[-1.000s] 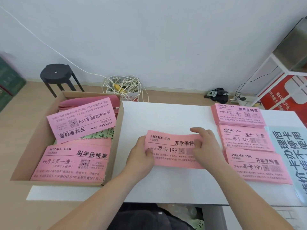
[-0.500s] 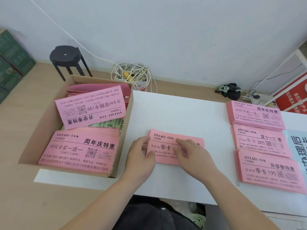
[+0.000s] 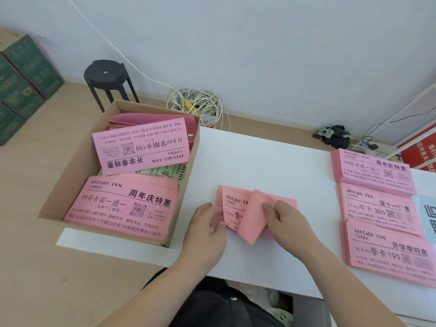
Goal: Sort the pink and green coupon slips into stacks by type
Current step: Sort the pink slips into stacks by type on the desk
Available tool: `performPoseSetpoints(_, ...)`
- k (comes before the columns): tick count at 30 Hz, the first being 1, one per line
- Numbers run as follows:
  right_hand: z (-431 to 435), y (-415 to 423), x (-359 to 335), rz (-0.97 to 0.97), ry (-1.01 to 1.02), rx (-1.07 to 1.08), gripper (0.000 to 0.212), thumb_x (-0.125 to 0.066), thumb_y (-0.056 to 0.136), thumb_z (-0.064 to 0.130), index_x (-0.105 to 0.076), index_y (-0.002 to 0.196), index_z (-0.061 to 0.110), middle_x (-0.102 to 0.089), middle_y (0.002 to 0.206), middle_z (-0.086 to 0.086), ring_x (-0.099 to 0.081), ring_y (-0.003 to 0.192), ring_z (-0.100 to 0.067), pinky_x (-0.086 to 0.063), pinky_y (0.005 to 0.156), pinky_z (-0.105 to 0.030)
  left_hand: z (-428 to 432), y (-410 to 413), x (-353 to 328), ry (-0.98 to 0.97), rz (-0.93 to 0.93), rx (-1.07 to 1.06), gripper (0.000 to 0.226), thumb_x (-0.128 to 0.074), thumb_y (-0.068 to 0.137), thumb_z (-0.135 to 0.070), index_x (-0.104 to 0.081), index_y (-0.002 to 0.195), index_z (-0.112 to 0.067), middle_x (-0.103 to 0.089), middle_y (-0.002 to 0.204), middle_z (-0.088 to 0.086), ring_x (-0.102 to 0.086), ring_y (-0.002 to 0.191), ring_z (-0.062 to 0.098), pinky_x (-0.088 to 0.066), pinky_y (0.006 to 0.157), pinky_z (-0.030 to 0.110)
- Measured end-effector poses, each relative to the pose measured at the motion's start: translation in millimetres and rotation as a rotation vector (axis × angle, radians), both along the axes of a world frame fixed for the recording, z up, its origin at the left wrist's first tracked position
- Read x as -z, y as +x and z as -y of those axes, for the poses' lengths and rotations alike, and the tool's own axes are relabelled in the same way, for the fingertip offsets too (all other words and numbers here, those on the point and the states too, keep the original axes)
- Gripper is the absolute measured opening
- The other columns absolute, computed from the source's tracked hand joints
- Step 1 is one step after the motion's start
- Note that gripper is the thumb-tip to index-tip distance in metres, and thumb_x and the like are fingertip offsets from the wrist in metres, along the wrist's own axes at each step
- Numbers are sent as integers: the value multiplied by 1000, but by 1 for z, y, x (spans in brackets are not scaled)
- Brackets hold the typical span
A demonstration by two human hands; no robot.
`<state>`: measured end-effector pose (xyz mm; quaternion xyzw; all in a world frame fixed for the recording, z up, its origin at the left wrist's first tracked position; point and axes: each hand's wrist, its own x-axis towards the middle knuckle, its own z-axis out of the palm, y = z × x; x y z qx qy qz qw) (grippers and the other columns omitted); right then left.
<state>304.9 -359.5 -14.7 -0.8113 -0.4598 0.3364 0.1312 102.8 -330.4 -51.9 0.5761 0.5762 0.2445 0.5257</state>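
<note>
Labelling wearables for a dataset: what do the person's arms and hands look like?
The left hand and right hand show no gloves, rings, watch or bracelet. The arms behind them are bare, with no sleeves in view.

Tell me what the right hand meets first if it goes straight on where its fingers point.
The curled pink slip that the right hand pinches, over the slip bundle. Beyond, white table, then probably the cardboard box, at its right wall; depth unclear.

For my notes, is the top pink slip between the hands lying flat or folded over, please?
Folded over: the right hand curls the top pink slip leftward, its blank back showing.
</note>
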Motion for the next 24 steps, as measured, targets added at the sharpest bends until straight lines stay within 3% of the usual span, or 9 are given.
performPoseSetpoints(2,-1,1,3,7,4,13,45,-40,107,44,-45,75,13,-53,72,-1,-48,64,-19,-37,61,-34,-3,-1,-7,-125,98,-31,38,-50,99,-3,-67,114,-34,-66,124,-17,-60,116,-2,-48,99,19)
performPoseSetpoints(5,-2,1,5,17,12,4,46,-40,107,46,-46,75,13,-54,72,1,-50,66,-19,-38,62,-34,-3,3,-16,-137,156,-93,46,-49,97,3,-65,111,-37,-71,114,-15,-64,103,-7,-49,84,9)
performPoseSetpoints(9,-4,-2,4,19,21,2,54,-36,104,56,-48,75,12,-57,72,1,-55,69,-19,-42,65,-34,-9,5,-21,-162,249,-182,48,-51,96,5,-60,122,-34,-72,111,-15,-65,98,-5,-50,80,12)
performPoseSetpoints(12,-6,-8,-6,-22,44,6,66,-30,97,72,-45,73,12,-51,68,3,-50,65,-17,-40,64,-34,0,8,-29,-14,187,84,47,-54,98,-2,-65,124,-40,-69,113,-20,-61,102,-4,-44,81,9)
performPoseSetpoints(14,-6,-10,-12,-63,46,-7,66,-36,92,79,-43,69,18,-48,68,10,-48,63,-12,-35,62,-31,13,12,-33,189,61,319,50,-52,97,-6,-60,138,-34,-57,131,-23,-50,120,-4,-40,95,10)
performPoseSetpoints(17,-3,-6,-10,-68,33,-18,57,-45,98,65,-47,68,17,-50,76,7,-50,68,-11,-38,64,-31,28,16,-29,267,-22,506,54,-50,96,-6,-56,143,-32,-39,149,-30,-31,132,-12,-16,109,0)
performPoseSetpoints(19,-2,-3,-6,-25,24,-26,56,-41,101,59,-47,74,10,-51,78,1,-51,70,-16,-39,65,-33,27,15,-21,189,-28,384,49,-48,98,-5,-62,137,-32,-38,151,-26,-29,137,-11,-14,114,4)
performPoseSetpoints(21,-3,-3,-3,14,24,-53,58,-38,103,58,-50,78,6,-53,81,0,-55,74,-19,-39,65,-32,17,11,-18,6,1,99,49,-47,97,0,-61,131,-33,-45,147,-22,-38,140,0,-29,115,15)
performPoseSetpoints(24,-4,-7,1,48,31,-80,61,-36,103,60,-54,78,7,-54,87,2,-57,78,-15,-40,66,-31,-1,3,-20,-252,144,-158,48,-47,95,6,-59,120,-32,-61,129,-13,-58,120,4,-44,94,15)
